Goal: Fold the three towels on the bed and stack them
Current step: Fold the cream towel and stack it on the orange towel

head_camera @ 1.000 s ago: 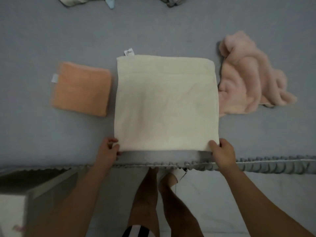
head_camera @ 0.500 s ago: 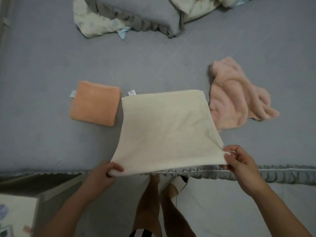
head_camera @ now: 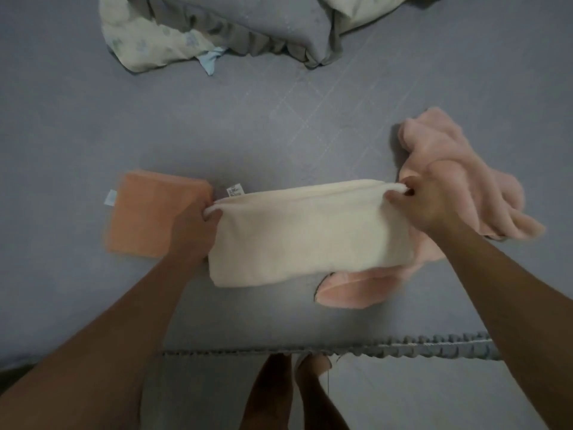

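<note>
Your left hand (head_camera: 195, 225) and right hand (head_camera: 424, 203) pinching the cream towel (head_camera: 310, 234), now folded over, partly hiding the pink towel (head_camera: 483, 193), orange towel (head_camera: 148, 212) unmoved.

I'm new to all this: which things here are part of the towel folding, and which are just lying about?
Part of the job:
cream towel, held by left hand and right hand
orange towel, folded
pink towel, crumpled

Lying about:
bedding heap
</note>
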